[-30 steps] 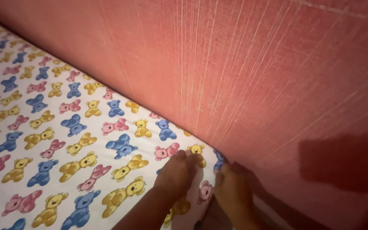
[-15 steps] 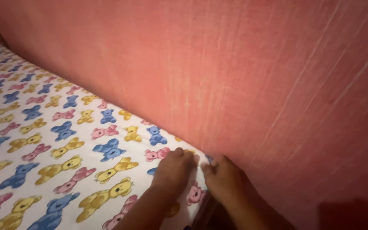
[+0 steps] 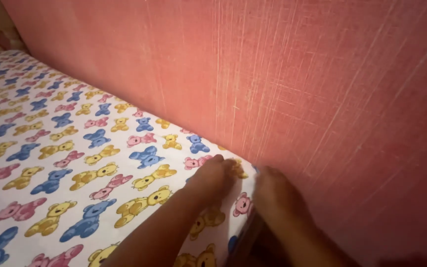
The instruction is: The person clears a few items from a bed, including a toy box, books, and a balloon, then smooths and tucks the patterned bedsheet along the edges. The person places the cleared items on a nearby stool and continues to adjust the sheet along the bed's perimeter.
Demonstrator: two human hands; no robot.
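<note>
White bedsheet, blue, yellow, pink teddy bears, smooth

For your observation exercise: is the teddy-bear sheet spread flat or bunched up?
Spread flat: the sheet lies smooth up to the red wall, with the left hand and right hand at its edge.

Red wall rises directly ahead and to the right of the right hand, blocking passage there. To the left of the left hand, the bear-print sheet lies flat and open, without obstacles.
</note>
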